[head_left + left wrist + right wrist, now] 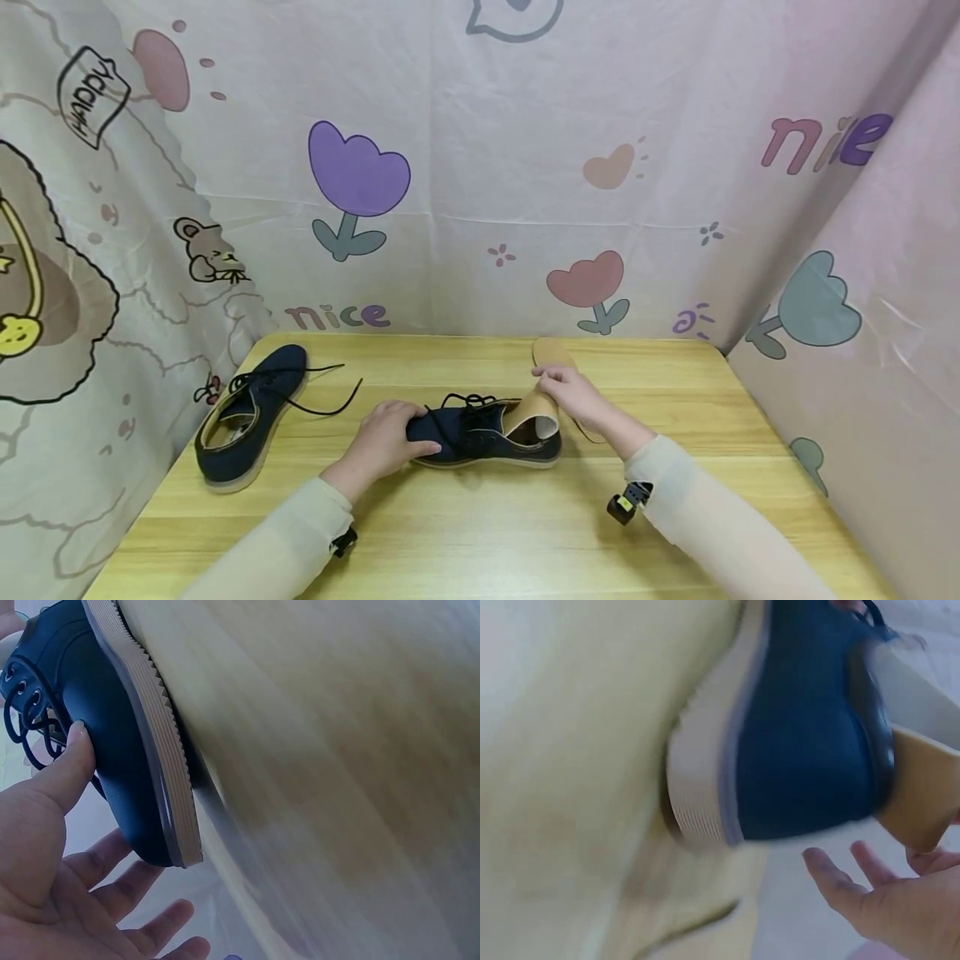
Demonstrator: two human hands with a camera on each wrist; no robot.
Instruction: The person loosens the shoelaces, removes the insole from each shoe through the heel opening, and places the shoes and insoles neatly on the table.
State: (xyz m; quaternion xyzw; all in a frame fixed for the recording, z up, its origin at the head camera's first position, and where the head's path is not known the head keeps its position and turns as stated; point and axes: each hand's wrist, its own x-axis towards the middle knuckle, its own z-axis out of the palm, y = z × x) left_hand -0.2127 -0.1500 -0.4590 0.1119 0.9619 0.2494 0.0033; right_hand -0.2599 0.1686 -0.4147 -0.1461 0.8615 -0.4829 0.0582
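A dark blue lace-up shoe [442,432] with a pale sole lies lengthwise near the middle of the table, toe to the left. My left hand [381,440] holds its toe; in the left wrist view the thumb presses the upper and the other fingers pass beneath the toe end. A tan insole [536,407] bends up out of the shoe's opening, its front part inside and hidden. My right hand [576,395] pinches the upper end of that insole above the heel. In the right wrist view the insole [922,791] stands out past the heel collar.
The matching blue shoe [258,412] stands at the left of the table, its black laces [330,410] loose and trailing right. A second tan insole [553,352] lies flat behind the right hand. Printed curtains [465,167] close off the wooden table's [465,533] back and sides.
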